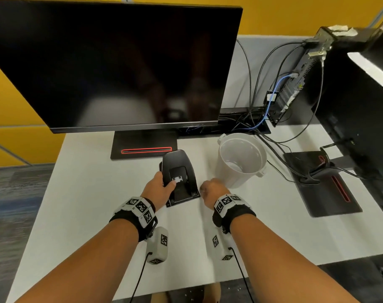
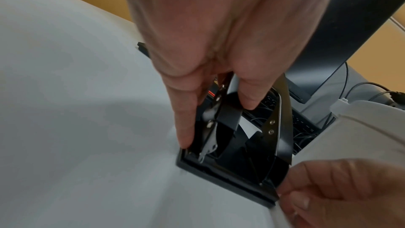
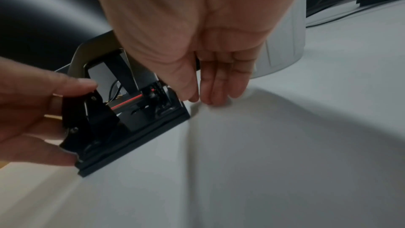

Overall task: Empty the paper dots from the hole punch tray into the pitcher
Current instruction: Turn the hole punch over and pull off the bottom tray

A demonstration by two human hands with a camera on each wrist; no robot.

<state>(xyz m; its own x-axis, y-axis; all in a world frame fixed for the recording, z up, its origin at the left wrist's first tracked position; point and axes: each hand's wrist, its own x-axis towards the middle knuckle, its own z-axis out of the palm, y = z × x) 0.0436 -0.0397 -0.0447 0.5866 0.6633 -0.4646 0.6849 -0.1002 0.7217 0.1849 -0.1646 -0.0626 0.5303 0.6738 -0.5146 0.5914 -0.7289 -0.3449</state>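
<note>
A black hole punch [image 1: 179, 171] stands on the white table [image 1: 88, 193], in front of the monitor. My left hand [image 1: 167, 182] grips its left side, thumb over the handle; in the left wrist view my index finger [image 2: 186, 127] runs down the punch [image 2: 230, 159]. My right hand [image 1: 204, 189] is at the punch's near right corner, its straight fingers [image 3: 219, 84] pointing down and touching the table beside the base [image 3: 136, 138]. The white pitcher [image 1: 240, 158] stands upright and open just right of the punch. No paper dots show.
A large dark monitor [image 1: 120, 62] and its stand [image 1: 142, 149] lie right behind the punch. Cables [image 1: 273, 138] trail behind the pitcher to a computer [image 1: 295, 84] at the back right. A second black stand [image 1: 321, 184] sits at the right.
</note>
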